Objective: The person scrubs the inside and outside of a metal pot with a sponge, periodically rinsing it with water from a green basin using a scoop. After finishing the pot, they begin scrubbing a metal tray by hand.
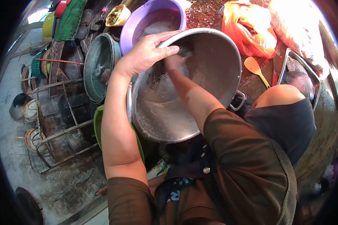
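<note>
A big round metal pot [214, 75] is tilted in front of me, its opening turned my way, with whitish suds and dark specks on the inner wall. My left hand [150, 52] grips its upper left rim, thumb on the inside and fingers over the outer edge. Deep inside the pot, my right hand [174, 62] is closed and smeared by motion against the wall. A blurred greenish-grey scrubbing pad [186, 53] shows at its fingertips. One loop handle [238, 101] of the pot sticks out at the lower right, close to my knee.
Behind the pot stands a purple basin [125, 28] with cloudy water. A grey-green basin [88, 71] and a metal rack [60, 148] are at left. To the right are an orange plastic bag [248, 24], a yellow spatula [253, 65] and a metal tray [317, 88] holding fish.
</note>
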